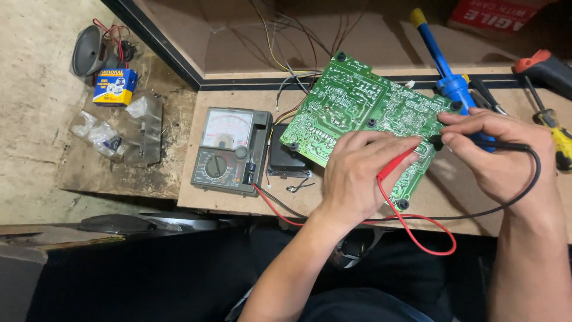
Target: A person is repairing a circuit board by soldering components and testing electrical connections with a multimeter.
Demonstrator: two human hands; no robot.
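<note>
Hands are working over the green circuit board [357, 113] at centre of my worktop [238, 200]: left hand [357, 179] is pinching the red probe [398, 166] against it, right hand [494, 152] is gripping the black probe [438, 142]. Analog multimeter [229, 150] is lying at nine o'clock of the board.

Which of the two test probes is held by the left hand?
The red probe, in the left hand; the black probe is in the right hand.
</note>
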